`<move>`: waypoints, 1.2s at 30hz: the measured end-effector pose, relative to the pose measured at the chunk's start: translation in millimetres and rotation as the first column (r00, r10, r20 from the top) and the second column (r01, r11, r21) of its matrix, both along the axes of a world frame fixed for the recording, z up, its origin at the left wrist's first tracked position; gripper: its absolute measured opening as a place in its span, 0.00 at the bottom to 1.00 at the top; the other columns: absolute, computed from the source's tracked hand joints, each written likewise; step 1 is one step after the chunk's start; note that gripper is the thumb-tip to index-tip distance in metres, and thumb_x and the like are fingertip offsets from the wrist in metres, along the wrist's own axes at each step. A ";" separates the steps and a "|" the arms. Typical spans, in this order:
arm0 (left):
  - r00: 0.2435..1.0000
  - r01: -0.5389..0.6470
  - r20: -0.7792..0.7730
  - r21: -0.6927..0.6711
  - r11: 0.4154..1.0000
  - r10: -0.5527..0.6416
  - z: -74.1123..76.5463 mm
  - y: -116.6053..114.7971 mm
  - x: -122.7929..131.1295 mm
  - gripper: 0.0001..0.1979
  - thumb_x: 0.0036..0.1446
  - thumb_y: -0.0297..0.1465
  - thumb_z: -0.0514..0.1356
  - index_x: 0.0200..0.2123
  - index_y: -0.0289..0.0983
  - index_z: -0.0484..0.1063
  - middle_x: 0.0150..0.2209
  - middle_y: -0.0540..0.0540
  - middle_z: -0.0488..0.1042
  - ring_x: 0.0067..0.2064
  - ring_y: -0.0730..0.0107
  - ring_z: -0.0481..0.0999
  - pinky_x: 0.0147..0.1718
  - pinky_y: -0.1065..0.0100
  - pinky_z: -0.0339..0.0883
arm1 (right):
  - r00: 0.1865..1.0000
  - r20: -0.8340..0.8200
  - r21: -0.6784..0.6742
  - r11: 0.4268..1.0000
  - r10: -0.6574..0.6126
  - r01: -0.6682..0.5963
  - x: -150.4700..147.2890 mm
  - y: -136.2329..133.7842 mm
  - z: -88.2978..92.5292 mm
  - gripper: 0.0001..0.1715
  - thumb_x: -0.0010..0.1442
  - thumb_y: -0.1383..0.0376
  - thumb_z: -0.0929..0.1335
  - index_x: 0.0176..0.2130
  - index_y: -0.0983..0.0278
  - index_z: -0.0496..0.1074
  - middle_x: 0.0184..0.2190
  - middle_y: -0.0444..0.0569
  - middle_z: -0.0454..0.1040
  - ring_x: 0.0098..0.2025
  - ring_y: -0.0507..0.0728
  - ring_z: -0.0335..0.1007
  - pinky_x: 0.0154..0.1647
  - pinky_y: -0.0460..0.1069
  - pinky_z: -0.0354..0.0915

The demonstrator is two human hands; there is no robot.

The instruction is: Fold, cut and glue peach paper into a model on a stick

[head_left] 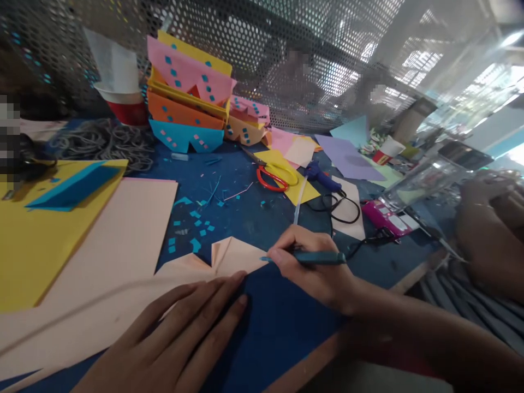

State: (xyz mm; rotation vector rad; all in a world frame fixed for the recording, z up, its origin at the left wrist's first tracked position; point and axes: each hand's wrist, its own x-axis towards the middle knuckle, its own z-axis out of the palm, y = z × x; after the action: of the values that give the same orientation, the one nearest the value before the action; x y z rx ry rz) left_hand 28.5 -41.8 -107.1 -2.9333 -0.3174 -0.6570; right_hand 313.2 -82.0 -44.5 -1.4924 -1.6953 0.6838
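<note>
My right hand (311,267) is closed around a dark teal pen (323,257). The pen's tip meets the right corner of a folded peach paper piece (235,255), which has a notch and creased flaps along its top. With fingers stretched out, my left hand (192,327) lies flat over the lower edge of that piece. Large peach sheets (123,229) extend to the left, partly beneath my left hand. Small blue paper squares (197,222) and thin blue strips are scattered just beyond the folded piece.
Folded coloured paper shapes (188,117) stand at the back, beside a red and white cup (125,103) and grey cord (106,143). Scissors (273,177), a blue glue gun (323,177) and a pink device (385,218) lie beyond my right hand. Another person's arm (487,240) is at right.
</note>
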 end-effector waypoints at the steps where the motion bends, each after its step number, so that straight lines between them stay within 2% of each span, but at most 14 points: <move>1: 1.000 0.002 0.000 0.003 1.000 -0.002 0.1 -0.1 -0.4 0.41 0.67 0.52 0.60 0.74 0.35 0.61 0.77 0.35 0.58 0.74 0.50 0.60 0.76 0.54 0.38 | 1.000 0.018 0.012 1.000 -0.011 0.011 0.3 0.2 0.1 0.12 0.69 0.60 0.72 0.34 0.62 0.76 0.25 0.41 0.76 0.26 0.49 0.70 0.27 0.43 0.63; 5: 1.000 0.004 -0.003 0.003 1.000 -0.004 1.2 -0.7 -2.1 0.40 0.68 0.52 0.60 0.75 0.36 0.61 0.77 0.36 0.59 0.74 0.50 0.62 0.76 0.55 0.40 | 0.998 0.053 0.025 0.999 -0.021 0.020 0.2 1.2 -1.7 0.16 0.68 0.58 0.72 0.31 0.62 0.74 0.24 0.42 0.73 0.25 0.49 0.67 0.25 0.44 0.61; 12: 1.000 -0.019 0.009 -0.040 0.999 0.019 4.0 -1.8 -0.8 0.38 0.69 0.50 0.59 0.75 0.38 0.60 0.76 0.39 0.62 0.74 0.52 0.62 0.76 0.56 0.40 | 0.998 0.065 0.024 1.000 -0.014 0.013 0.3 1.1 -7.3 0.16 0.69 0.55 0.72 0.32 0.61 0.75 0.27 0.43 0.76 0.27 0.50 0.69 0.27 0.45 0.62; 17: 0.998 -0.047 0.039 -0.087 0.995 0.050 -0.8 -7.8 0.6 0.36 0.72 0.47 0.56 0.76 0.40 0.57 0.75 0.41 0.64 0.73 0.52 0.64 0.75 0.55 0.42 | 0.998 0.064 0.021 1.000 0.000 -0.001 -0.6 1.3 -5.9 0.15 0.69 0.56 0.72 0.33 0.61 0.75 0.28 0.44 0.76 0.27 0.50 0.69 0.27 0.45 0.63; 21: 0.996 -0.074 0.031 -0.113 0.991 0.078 -3.2 -11.3 1.4 0.37 0.73 0.48 0.54 0.78 0.41 0.53 0.77 0.42 0.61 0.74 0.53 0.62 0.75 0.53 0.40 | 0.998 0.066 0.016 1.000 0.002 -0.003 -1.1 1.6 -5.9 0.16 0.70 0.56 0.72 0.33 0.62 0.75 0.27 0.43 0.76 0.27 0.50 0.68 0.26 0.45 0.62; 28: 0.999 -0.037 0.016 -0.077 0.996 0.038 1.3 -8.5 0.9 0.38 0.72 0.49 0.56 0.77 0.38 0.56 0.75 0.40 0.63 0.73 0.53 0.62 0.76 0.56 0.39 | 0.997 0.074 -0.005 1.000 0.011 -0.011 -0.6 1.6 -8.0 0.16 0.70 0.55 0.72 0.34 0.61 0.76 0.28 0.43 0.76 0.27 0.50 0.68 0.26 0.45 0.62; 32: 0.996 -0.080 0.032 -0.103 0.992 0.083 1.1 -9.6 0.8 0.37 0.73 0.48 0.55 0.77 0.40 0.55 0.75 0.41 0.64 0.73 0.52 0.63 0.75 0.53 0.42 | 0.997 0.071 -0.012 1.000 0.016 -0.015 -0.6 1.7 -7.7 0.15 0.70 0.55 0.72 0.33 0.61 0.75 0.27 0.43 0.76 0.27 0.50 0.67 0.26 0.45 0.62; 36: 0.999 -0.028 0.022 -0.060 0.998 0.029 3.2 -6.2 -0.7 0.38 0.70 0.48 0.59 0.76 0.38 0.59 0.75 0.40 0.65 0.73 0.52 0.64 0.75 0.56 0.42 | 0.997 0.074 -0.007 0.999 0.037 -0.037 -0.5 1.6 -7.6 0.15 0.70 0.57 0.72 0.33 0.61 0.74 0.27 0.42 0.75 0.26 0.49 0.67 0.26 0.44 0.61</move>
State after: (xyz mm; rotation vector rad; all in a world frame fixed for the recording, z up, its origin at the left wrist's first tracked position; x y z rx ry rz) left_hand 27.9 -48.0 -103.9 -2.9731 -0.3870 -0.6892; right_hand 312.7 -80.4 -52.1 -1.5097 -1.7820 0.6606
